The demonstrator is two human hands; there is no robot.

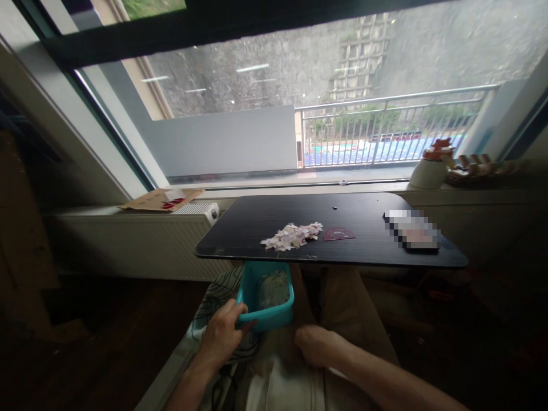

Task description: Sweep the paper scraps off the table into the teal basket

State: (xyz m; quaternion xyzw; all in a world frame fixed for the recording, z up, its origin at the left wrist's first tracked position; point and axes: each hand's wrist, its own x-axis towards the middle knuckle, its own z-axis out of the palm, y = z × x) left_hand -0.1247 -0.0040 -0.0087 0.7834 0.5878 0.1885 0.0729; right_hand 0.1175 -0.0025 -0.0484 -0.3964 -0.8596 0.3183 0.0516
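My left hand (225, 326) grips the near left rim of a teal plastic basin (268, 319), thumb over the edge. Pale scraps (274, 288) lie inside the basin, which sits low over my lap, partly under the table's front edge. My right hand (314, 344) is curled closed above my thigh, just right of the basin and apart from it. Whatever it may hold is hidden. Above, on the black table (240, 228), lies a loose heap of small whitish paper scraps (293, 236). Beside the heap is a purplish protractor (338, 233).
A phone-like object (413, 231), blurred out, lies at the table's right. Behind the table runs a window sill with a white pot (428, 173) at right. A radiator (141, 240) stands at left, with a brown paper sheet (158, 199) on its ledge.
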